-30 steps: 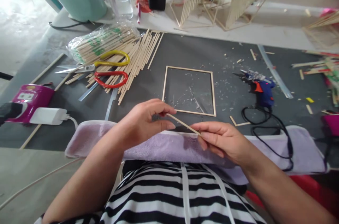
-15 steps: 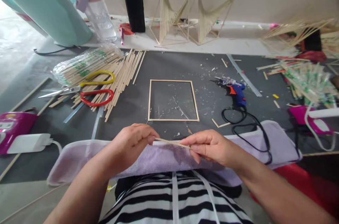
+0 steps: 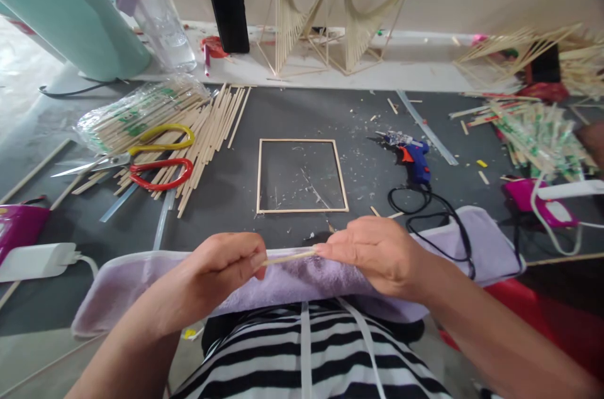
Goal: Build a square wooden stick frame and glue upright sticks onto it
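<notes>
A thin wooden stick (image 3: pixel 289 258) spans the gap between my two hands, above the lilac towel (image 3: pixel 292 282) at the table's front edge. My left hand (image 3: pixel 231 267) is closed around its left end. The fingertips of my right hand (image 3: pixel 372 254) pinch the other end, which they partly hide. Just beyond my hands, a square frame of wooden sticks (image 3: pixel 302 211) lies flat on the dark tabletop. To its right rests a blue glue gun (image 3: pixel 415 160) with a black cord.
Scissors (image 3: pixel 160 174) lie on loose sticks (image 3: pixel 212 141) at the left, beside a plastic-wrapped bundle (image 3: pixel 141 112). Stick models (image 3: pixel 295 21), a phone (image 3: pixel 226 5) and a water bottle (image 3: pixel 163 24) stand at the back. Wrapped sticks (image 3: pixel 542 134) and a magenta power strip (image 3: pixel 538 201) are at right.
The stick has tilted, its right end now higher than its left. My left hand has curled tighter around its end, and my right hand has risen and turned over. The view has shifted slightly.
</notes>
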`<state>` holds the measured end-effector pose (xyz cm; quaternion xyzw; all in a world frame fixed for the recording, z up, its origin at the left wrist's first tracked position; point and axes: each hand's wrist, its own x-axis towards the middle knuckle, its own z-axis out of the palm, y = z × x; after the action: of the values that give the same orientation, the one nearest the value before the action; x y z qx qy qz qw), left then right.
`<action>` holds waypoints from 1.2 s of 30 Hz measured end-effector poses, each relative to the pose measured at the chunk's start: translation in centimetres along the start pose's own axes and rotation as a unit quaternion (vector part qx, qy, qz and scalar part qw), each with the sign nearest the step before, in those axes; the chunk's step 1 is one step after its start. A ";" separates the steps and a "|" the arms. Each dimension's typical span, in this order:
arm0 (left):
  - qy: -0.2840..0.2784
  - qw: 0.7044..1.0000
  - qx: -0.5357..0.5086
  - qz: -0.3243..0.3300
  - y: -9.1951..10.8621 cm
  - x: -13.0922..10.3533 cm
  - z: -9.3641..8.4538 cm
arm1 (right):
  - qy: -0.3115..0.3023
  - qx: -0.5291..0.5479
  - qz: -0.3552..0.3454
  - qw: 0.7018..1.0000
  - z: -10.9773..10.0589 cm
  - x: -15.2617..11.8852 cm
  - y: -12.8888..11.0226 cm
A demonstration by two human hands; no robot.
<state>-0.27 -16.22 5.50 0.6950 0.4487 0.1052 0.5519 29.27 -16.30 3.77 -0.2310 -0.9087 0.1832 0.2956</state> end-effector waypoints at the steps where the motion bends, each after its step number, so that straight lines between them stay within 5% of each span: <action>1: -0.021 0.998 -0.058 -0.002 0.2 -0.1 0.0 | 0.017 0.017 -0.004 1.000 0.1 0.1 0.4; 4: -0.034 0.971 -0.238 0.007 0.7 -0.2 0.5 | 0.047 0.112 0.012 0.992 0.3 0.8 1.3; 7: 0.074 0.949 -0.307 0.013 1.5 0.1 0.5 | 0.079 0.187 0.071 0.977 0.4 1.7 2.0; 9: 0.209 0.947 -0.246 0.003 1.9 0.5 -0.3 | 0.120 0.181 0.156 0.964 0.1 2.3 2.6; 12: 0.401 0.914 0.010 -0.058 1.6 1.3 -2.3 | 0.145 0.111 0.253 0.950 -0.3 3.1 3.8; 14: 0.436 0.875 0.187 -0.093 0.6 1.8 -3.6 | 0.129 0.061 0.267 0.953 0.0 3.5 4.4; 17: 0.427 0.833 0.325 -0.132 -1.4 2.4 -4.6 | 0.093 -0.002 0.240 0.966 1.5 3.7 4.5; 20: 0.422 0.830 0.358 -0.072 -2.8 2.8 -4.1 | 0.052 -0.052 0.213 0.974 3.3 3.4 4.0; 28: 0.262 0.904 0.333 0.044 -2.5 4.1 -1.2 | -0.037 -0.190 0.179 0.965 3.9 2.6 3.4; 36: 0.189 0.941 0.280 -0.012 -2.4 5.2 -0.2 | -0.046 -0.208 0.146 0.966 4.1 2.4 3.3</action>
<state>1.41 -12.31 1.71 0.7835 0.5640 0.0981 0.2417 26.03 -13.07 0.21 -0.4083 -0.8961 0.0420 0.1688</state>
